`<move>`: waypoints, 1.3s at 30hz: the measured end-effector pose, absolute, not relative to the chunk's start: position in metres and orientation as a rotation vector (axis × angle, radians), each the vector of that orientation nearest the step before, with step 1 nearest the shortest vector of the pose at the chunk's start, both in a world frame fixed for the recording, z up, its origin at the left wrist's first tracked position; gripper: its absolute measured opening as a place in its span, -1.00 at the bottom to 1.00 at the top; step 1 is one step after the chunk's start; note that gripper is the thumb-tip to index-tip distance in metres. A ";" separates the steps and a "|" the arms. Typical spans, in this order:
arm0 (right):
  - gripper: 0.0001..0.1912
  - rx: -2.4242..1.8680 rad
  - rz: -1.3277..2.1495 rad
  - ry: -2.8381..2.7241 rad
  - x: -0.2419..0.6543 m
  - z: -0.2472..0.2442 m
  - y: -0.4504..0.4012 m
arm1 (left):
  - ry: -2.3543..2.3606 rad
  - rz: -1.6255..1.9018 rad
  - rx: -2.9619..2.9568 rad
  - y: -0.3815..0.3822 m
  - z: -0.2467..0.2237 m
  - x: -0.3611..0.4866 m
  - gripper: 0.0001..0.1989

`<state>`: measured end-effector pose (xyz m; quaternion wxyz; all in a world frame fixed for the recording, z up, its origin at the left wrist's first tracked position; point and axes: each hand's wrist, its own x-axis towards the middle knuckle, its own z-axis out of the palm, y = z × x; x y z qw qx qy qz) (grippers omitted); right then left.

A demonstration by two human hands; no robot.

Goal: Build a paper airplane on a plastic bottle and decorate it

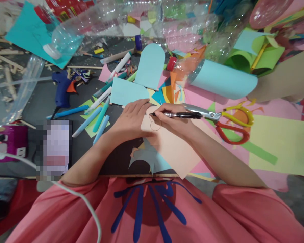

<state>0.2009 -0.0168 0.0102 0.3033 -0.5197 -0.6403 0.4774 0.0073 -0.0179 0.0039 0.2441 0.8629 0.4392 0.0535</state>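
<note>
A pale peach sheet of paper [178,152] lies slanted on the table in front of me, with a thin curved outline drawn near its upper left end. My right hand [176,118] grips a black pen [183,115], its tip touching the paper just above the drawn curve. Resting flat along the paper's left edge is my left hand [131,118], fingers stretched out and holding nothing. Scissors [215,116] with a yellow and a red handle lie right of my right hand, their blades partly behind it. Light blue cut paper pieces [150,65] sit just beyond my hands.
Several markers [101,114] lie to the left, near a blue glue gun [62,87]. A blurred phone [56,146] and a purple box [8,143] are at the near left. Clear plastic bottles [91,33] line the back. A blue-wrapped bottle [223,79] lies at right.
</note>
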 end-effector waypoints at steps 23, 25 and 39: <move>-0.80 -1.396 1.202 -1.568 0.202 0.002 -0.017 | 1.198 0.156 2.344 -0.018 0.004 0.007 -0.19; -0.80 -1.399 1.208 -1.561 0.202 0.002 -0.018 | 1.192 0.179 2.336 -0.018 0.004 0.007 -0.22; -0.82 -1.383 1.239 -1.638 0.204 0.002 -0.018 | 1.181 0.218 2.315 -0.019 0.005 0.007 -0.36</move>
